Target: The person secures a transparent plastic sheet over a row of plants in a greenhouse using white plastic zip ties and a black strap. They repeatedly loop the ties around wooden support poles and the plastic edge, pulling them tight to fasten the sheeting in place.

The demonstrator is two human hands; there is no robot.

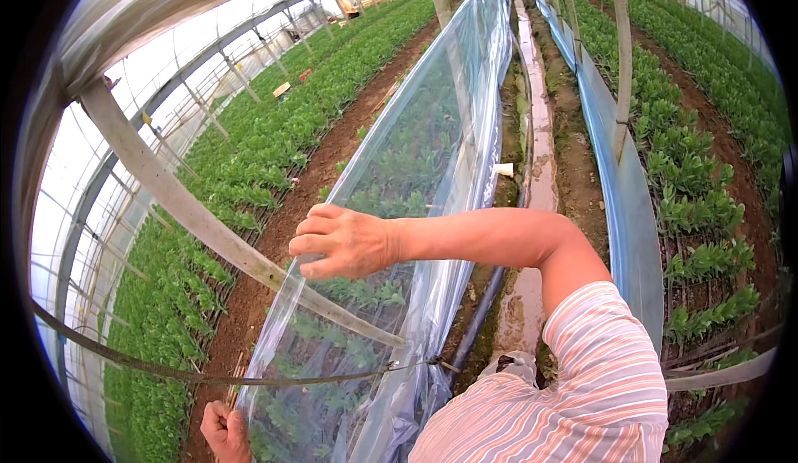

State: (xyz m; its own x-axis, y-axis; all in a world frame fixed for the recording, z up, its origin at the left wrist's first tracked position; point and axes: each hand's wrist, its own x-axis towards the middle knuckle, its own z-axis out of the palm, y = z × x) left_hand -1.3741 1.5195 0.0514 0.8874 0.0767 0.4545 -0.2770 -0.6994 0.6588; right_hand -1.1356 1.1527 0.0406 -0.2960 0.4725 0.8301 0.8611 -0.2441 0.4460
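A long sheet of clear plastic film (pixel 399 145) stands like a low wall along the left side of a narrow aisle. My right hand (pixel 346 241) reaches across my body, its fingers bent over the film's upper edge. Lower left, my left hand (pixel 225 432) is curled at the same edge, closer to me. The film in its grip is partly hidden by the fingers. Below the hands the film hangs in loose, bunched folds. A dark cord (pixel 206 377) runs across it, tied near a slanted pole (pixel 206 226).
Leafy green crop rows (pixel 262 145) grow on the left, with more plants (pixel 698 213) on the right. A wet channel (pixel 536 114) and a dark hose (pixel 477 319) follow the aisle. Bluish film (pixel 629 245) borders its right side. Posts (pixel 623 58) support the greenhouse. A person (pixel 347 3) is far off.
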